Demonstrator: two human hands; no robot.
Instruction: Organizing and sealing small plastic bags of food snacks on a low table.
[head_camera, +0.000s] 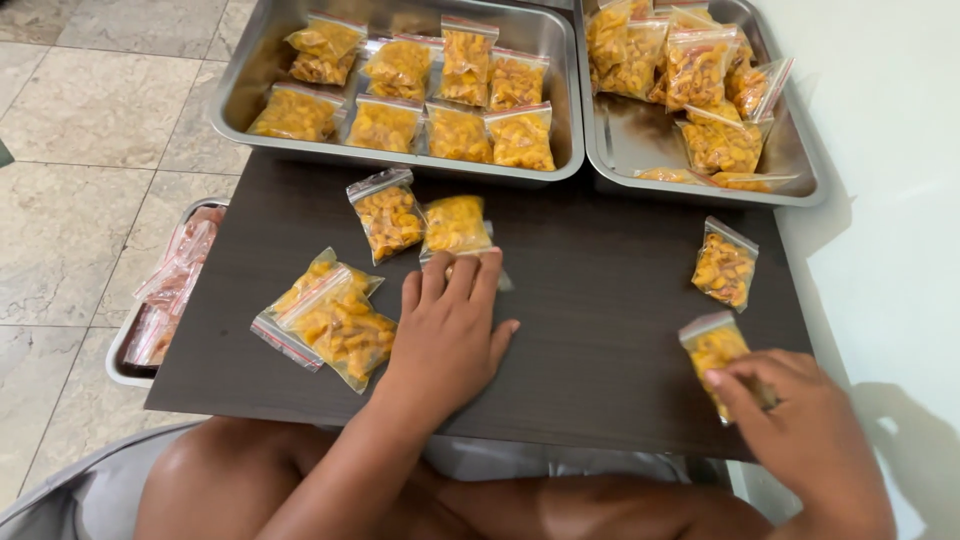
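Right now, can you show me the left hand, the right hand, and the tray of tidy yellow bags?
left hand (447, 335), head view, back of the hand
right hand (805, 435), head view, back of the hand
left metal tray (262, 70), head view, bare inner wall

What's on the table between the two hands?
In the head view, only bare dark tabletop lies between the left hand and the right hand.

The right hand (800, 430) covers the lower end of a bag (716, 350). The tabletop (600, 330) hides most of the floor tray (125, 365); both upper trays (255, 85) are cut off.
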